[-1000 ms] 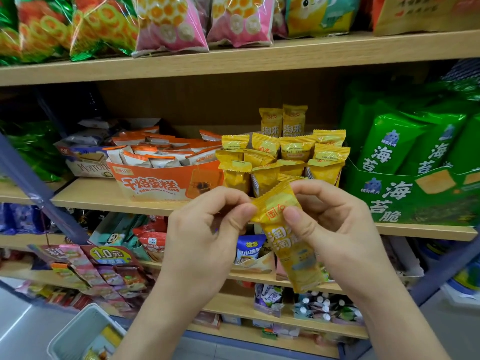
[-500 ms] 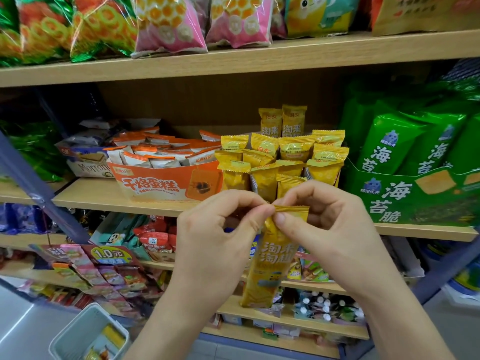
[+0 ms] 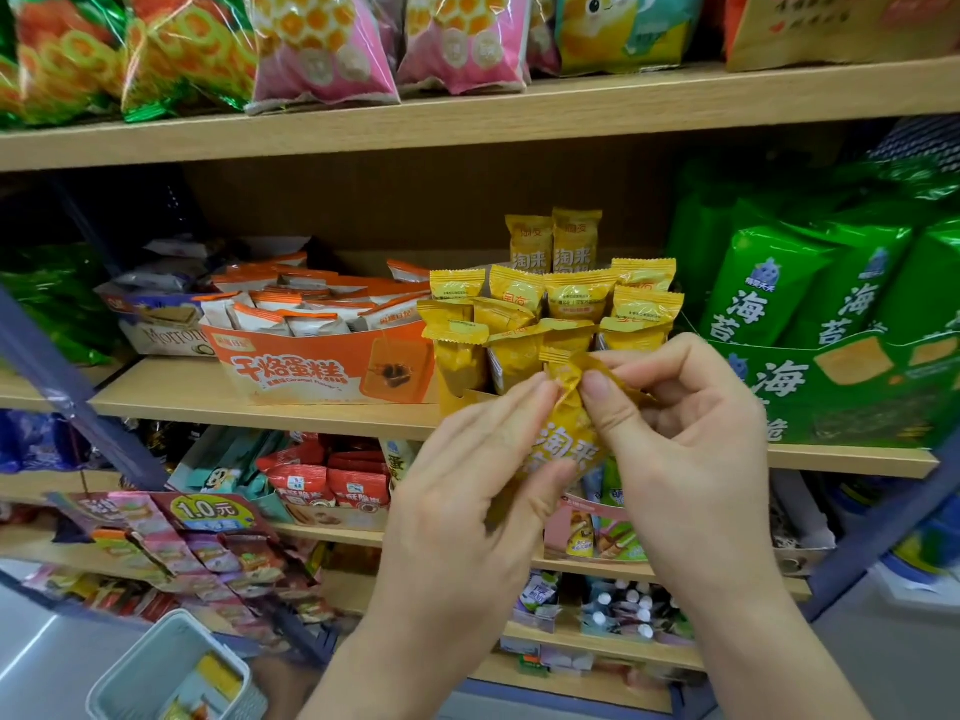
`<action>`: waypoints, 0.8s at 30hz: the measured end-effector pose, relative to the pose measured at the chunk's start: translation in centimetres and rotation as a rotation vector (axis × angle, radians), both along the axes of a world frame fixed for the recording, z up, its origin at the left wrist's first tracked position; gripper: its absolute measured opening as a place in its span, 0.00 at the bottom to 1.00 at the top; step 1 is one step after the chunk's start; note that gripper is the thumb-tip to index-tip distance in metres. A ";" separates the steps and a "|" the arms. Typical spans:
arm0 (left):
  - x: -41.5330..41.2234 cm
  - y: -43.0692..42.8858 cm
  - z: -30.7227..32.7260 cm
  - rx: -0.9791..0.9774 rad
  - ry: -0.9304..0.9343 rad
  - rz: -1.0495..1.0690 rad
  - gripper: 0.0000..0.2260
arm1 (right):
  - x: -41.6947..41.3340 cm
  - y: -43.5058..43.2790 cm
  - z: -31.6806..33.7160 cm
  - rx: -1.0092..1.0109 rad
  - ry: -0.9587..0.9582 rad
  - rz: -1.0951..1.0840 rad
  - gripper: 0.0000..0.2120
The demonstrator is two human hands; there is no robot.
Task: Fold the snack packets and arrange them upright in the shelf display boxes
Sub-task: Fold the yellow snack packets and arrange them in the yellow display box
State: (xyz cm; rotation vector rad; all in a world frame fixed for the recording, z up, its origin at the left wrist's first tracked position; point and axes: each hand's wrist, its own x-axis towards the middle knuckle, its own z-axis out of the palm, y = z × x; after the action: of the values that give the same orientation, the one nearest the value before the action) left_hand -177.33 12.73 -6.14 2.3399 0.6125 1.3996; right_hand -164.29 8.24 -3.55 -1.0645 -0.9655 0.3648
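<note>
Yellow foil fills the middle of my view: one yellow packet (image 3: 566, 449) is held in the air between both hands, in front of the middle shelf (image 3: 260, 402) and not touching it. My left hand (image 3: 467, 501) comes up from seven o'clock; its fingers lie nearly straight against the packet's upper left edge and its thumb presses the printed face lower down, so the packet is pinched between them. My right hand (image 3: 691, 444) comes in from five o'clock, thumb clamped on the top of the packet and the other fingers curled behind it. The top seal is bent over toward three o'clock, above that thumb.

At twelve o'clock from the hands, rows of matching packets (image 3: 550, 309) stand upright in a yellow box (image 3: 452, 394), its front largely hidden by my hands. Two taller ones rise at the back. At nine o'clock of that box, touching it, sits an orange box (image 3: 322, 366) of white-and-orange packets. At three o'clock stand green bags (image 3: 810, 288) in a green tray. Pink bags (image 3: 322, 49) line the top shelf at eleven o'clock. A pale basket (image 3: 156, 667) sits at seven o'clock, low in the frame.
</note>
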 end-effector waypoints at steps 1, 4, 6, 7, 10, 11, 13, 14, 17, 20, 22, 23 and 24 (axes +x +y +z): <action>-0.1 0.0 0.0 -0.023 0.019 -0.001 0.22 | 0.1 0.1 0.0 0.015 0.025 -0.008 0.06; -0.6 0.2 -0.1 -0.075 0.041 -0.044 0.23 | 0.3 0.1 -0.1 0.033 0.066 0.003 0.06; -0.9 0.4 0.1 -0.047 0.043 -0.064 0.21 | 0.5 -0.1 -0.1 0.030 0.012 0.038 0.07; -1.0 0.5 0.3 -0.025 0.052 -0.067 0.21 | 0.8 -0.3 0.0 0.022 -0.058 0.075 0.06; -1.8 1.1 0.7 0.028 0.111 -0.045 0.20 | 1.9 -1.1 0.9 -0.111 -0.363 0.202 0.04; -2.0 1.3 0.8 0.044 0.141 -0.034 0.19 | 2.3 -1.3 1.2 -0.182 -0.441 0.230 0.07; -2.1 1.3 1.0 0.083 0.203 -0.012 0.18 | 2.6 -1.5 1.4 -0.244 -0.497 0.251 0.11; -2.1 1.3 1.2 0.094 0.216 -0.008 0.18 | 2.5 -1.5 1.4 -0.216 -0.490 0.241 0.11; -2.5 1.2 2.0 0.084 0.218 0.009 0.17 | 2.6 -1.5 1.2 -0.103 -0.377 0.216 0.08; -3.6 1.6 2.6 0.043 0.225 0.035 0.18 | 3.8 -1.5 1.2 -0.049 -0.209 0.155 0.08; -4.0 1.7 2.5 0.028 0.212 0.034 0.18 | 4.4 -1.5 1.2 -0.038 -0.150 0.125 0.09; -4.1 1.7 2.4 0.031 0.198 0.037 0.17 | 4.4 -1.5 1.1 -0.035 -0.128 0.118 0.09; -4.0 1.7 2.3 0.031 0.174 0.039 0.17 | 4.3 -1.4 1.1 -0.035 -0.108 0.115 0.09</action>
State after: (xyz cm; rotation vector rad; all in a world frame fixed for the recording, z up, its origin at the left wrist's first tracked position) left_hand -181.36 14.45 -3.87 2.5053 0.6928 1.2375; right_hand -159.96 6.79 -2.47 -1.0713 -1.1235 0.4231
